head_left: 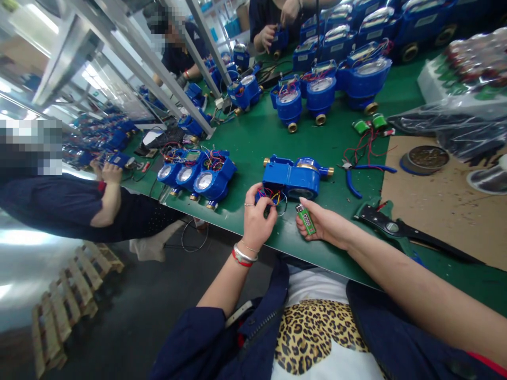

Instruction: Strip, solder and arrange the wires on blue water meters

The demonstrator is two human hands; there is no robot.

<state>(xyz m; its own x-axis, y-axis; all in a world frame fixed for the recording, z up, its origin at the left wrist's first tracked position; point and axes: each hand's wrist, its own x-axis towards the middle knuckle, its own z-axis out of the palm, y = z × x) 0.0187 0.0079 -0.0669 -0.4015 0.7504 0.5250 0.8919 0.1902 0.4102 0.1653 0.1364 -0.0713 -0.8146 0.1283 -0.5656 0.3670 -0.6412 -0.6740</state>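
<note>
A blue water meter (295, 177) lies on the green table (253, 142) right in front of me, with a bundle of coloured wires (273, 196) coming out of its near side. My left hand (257, 219) is closed, pinching those wires at the meter's front. My right hand (322, 224) is closed around a green lighter (306, 219), held upright just to the right of the wires.
Blue-handled pliers (358, 177) and red wires lie right of the meter, a black tool (396, 228) at a brown board (443, 206). Three wired meters (196, 177) sit to the left, several more at the back. Other people work along the table at left and far end.
</note>
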